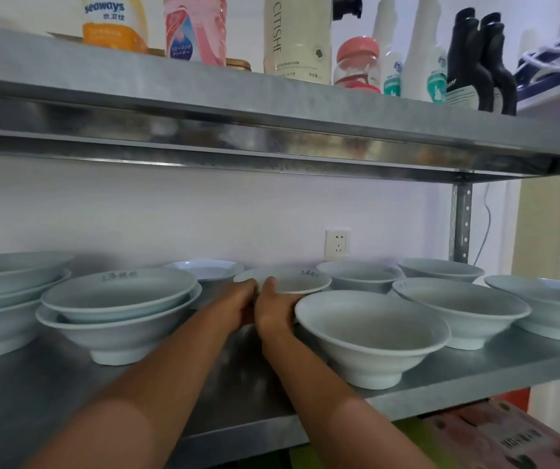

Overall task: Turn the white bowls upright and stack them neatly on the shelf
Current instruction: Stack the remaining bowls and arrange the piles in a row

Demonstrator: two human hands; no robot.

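Observation:
Several white bowls stand upright on the metal shelf point(204, 384). Both hands reach to a small white bowl point(302, 280) at the middle back. My left hand point(234, 302) and my right hand point(275, 308) grip its near rim side by side. A stack of two bowls point(119, 309) stands to the left, and a taller stack point(4, 299) sits at the far left. A large single bowl point(371, 333) stands just right of my right hand. More single bowls point(461, 308) stand to the right and behind.
A second metal shelf point(271, 130) hangs above, loaded with bottles point(297, 35) and jars. A wall socket point(337, 243) is behind the bowls. The shelf's upright post point(459, 221) stands at the right. Pink packaging point(495, 438) lies below the shelf.

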